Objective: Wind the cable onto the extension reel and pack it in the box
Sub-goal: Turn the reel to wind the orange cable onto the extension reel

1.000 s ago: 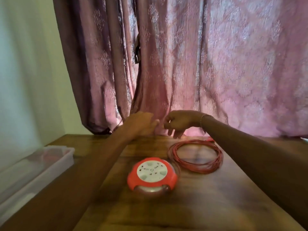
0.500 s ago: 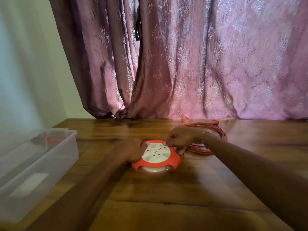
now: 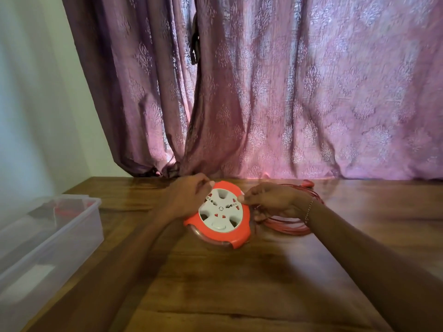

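A round orange extension reel (image 3: 239, 232) with a white socket face is tilted up on its near edge on the wooden table (image 3: 215, 283). My left hand (image 3: 185, 201) grips its far left rim. My right hand (image 3: 273, 200) grips its right rim, fingertips on the white face. A loose coil of red cable (image 3: 291, 226) lies on the table right of the reel, partly under my right wrist. Its red plug (image 3: 307, 183) rests near the curtain. A clear plastic box (image 3: 48, 238) stands at the left table edge.
A purple patterned curtain (image 3: 263, 92) hangs along the back edge of the table. A pale wall (image 3: 36, 92) stands to the left. Some red and dark items show dimly inside the box.
Both hands came down from near the curtain onto the reel, then lifted its far side so it now tilts toward me. The camera has moved closer.
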`<control>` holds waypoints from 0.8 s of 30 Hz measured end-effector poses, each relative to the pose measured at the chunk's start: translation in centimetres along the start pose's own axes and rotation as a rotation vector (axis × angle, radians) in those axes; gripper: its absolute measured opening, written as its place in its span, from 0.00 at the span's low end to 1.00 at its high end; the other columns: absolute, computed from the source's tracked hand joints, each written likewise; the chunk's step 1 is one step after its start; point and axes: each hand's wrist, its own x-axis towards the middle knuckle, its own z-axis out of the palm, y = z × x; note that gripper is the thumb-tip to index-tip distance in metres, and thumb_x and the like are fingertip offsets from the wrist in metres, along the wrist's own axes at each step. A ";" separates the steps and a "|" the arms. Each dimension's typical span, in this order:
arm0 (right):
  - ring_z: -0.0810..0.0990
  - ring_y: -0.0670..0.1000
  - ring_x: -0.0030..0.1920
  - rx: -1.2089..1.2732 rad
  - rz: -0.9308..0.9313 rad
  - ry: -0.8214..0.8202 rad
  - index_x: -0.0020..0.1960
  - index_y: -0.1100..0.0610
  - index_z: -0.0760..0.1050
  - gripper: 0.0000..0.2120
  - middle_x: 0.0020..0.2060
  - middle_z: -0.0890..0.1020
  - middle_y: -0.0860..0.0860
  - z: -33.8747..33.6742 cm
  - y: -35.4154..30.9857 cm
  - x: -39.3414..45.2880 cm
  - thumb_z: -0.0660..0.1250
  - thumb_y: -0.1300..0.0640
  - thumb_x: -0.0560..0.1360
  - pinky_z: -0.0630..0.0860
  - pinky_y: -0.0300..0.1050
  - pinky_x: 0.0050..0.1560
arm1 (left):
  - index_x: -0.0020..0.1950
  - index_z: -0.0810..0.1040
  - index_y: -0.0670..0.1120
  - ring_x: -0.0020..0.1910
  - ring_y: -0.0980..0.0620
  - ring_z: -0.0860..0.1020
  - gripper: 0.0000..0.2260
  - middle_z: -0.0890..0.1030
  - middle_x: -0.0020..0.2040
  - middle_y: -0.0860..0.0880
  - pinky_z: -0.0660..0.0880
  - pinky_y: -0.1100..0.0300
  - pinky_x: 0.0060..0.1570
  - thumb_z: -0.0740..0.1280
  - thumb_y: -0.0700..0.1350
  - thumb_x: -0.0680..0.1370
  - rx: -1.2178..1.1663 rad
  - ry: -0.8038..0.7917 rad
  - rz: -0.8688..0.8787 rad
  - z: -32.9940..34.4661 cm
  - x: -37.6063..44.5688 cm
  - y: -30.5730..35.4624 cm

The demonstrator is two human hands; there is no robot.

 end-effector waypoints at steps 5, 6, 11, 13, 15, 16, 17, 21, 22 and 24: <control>0.81 0.47 0.36 0.131 -0.126 0.010 0.48 0.58 0.83 0.11 0.41 0.85 0.53 -2.6 -1.9 -1.0 0.73 0.50 0.74 0.80 0.43 0.43 | 0.48 0.81 0.54 0.40 0.58 0.79 0.17 0.81 0.38 0.59 0.78 0.55 0.44 0.63 0.65 0.77 -0.118 0.168 0.016 -1.9 4.0 1.5; 0.81 0.48 0.36 0.146 -0.156 0.036 0.51 0.61 0.82 0.15 0.41 0.84 0.54 -3.0 -2.4 -1.1 0.74 0.49 0.73 0.80 0.44 0.43 | 0.47 0.81 0.53 0.40 0.60 0.79 0.17 0.80 0.38 0.59 0.77 0.57 0.42 0.65 0.66 0.76 -0.147 0.196 0.016 -2.3 4.7 1.8; 0.80 0.49 0.34 0.312 -0.291 0.207 0.49 0.62 0.82 0.18 0.37 0.80 0.54 -4.1 -4.6 -1.6 0.75 0.49 0.68 0.82 0.42 0.39 | 0.47 0.78 0.52 0.40 0.59 0.78 0.15 0.81 0.41 0.55 0.72 0.63 0.36 0.68 0.63 0.76 -0.400 0.417 -0.018 -4.2 7.9 3.6; 0.80 0.50 0.33 0.398 -0.335 0.280 0.46 0.61 0.83 0.13 0.36 0.81 0.53 -4.5 -5.5 -1.9 0.75 0.50 0.71 0.81 0.41 0.36 | 0.46 0.77 0.51 0.41 0.57 0.79 0.14 0.82 0.41 0.53 0.74 0.62 0.38 0.67 0.62 0.77 -0.538 0.460 -0.045 -4.5 8.6 4.0; 0.81 0.52 0.34 0.450 -0.385 0.355 0.48 0.61 0.82 0.11 0.38 0.83 0.53 -4.9 -6.5 -2.2 0.73 0.52 0.74 0.82 0.43 0.37 | 0.45 0.77 0.49 0.39 0.56 0.80 0.16 0.83 0.40 0.53 0.77 0.59 0.39 0.65 0.61 0.79 -0.664 0.446 -0.060 -4.2 8.8 4.5; 0.82 0.52 0.34 0.460 -0.412 0.390 0.50 0.61 0.82 0.11 0.39 0.83 0.54 -5.0 -7.1 -2.4 0.73 0.53 0.75 0.83 0.44 0.39 | 0.44 0.76 0.50 0.37 0.58 0.79 0.16 0.83 0.39 0.55 0.76 0.62 0.38 0.63 0.61 0.80 -0.708 0.439 -0.061 -3.9 8.9 4.8; 0.82 0.53 0.35 0.467 -0.438 0.425 0.52 0.62 0.81 0.12 0.40 0.84 0.55 -4.9 -7.6 -2.5 0.73 0.53 0.75 0.83 0.45 0.40 | 0.43 0.74 0.51 0.36 0.62 0.78 0.15 0.82 0.37 0.59 0.74 0.67 0.35 0.62 0.61 0.81 -0.735 0.438 -0.059 -3.6 8.8 5.2; 0.82 0.52 0.36 0.508 -0.509 0.534 0.60 0.64 0.79 0.17 0.42 0.84 0.56 -3.8 -9.2 -2.5 0.72 0.54 0.76 0.84 0.44 0.39 | 0.49 0.71 0.59 0.42 0.71 0.79 0.10 0.82 0.43 0.63 0.73 0.72 0.37 0.57 0.63 0.82 -0.848 0.498 -0.046 -2.9 8.9 6.9; 0.82 0.52 0.36 0.518 -0.522 0.551 0.62 0.64 0.78 0.18 0.42 0.84 0.56 -3.6 -9.5 -2.4 0.72 0.54 0.76 0.83 0.43 0.39 | 0.50 0.72 0.63 0.42 0.74 0.78 0.09 0.81 0.44 0.68 0.72 0.76 0.36 0.55 0.62 0.83 -0.852 0.507 -0.040 -3.2 8.9 7.2; 0.83 0.52 0.38 0.534 -0.544 0.576 0.65 0.64 0.76 0.22 0.43 0.85 0.55 -3.4 -9.8 -2.4 0.73 0.55 0.76 0.83 0.44 0.40 | 0.48 0.72 0.72 0.41 0.80 0.75 0.10 0.77 0.42 0.79 0.69 0.82 0.34 0.53 0.63 0.83 -0.841 0.499 -0.032 -3.9 8.8 7.5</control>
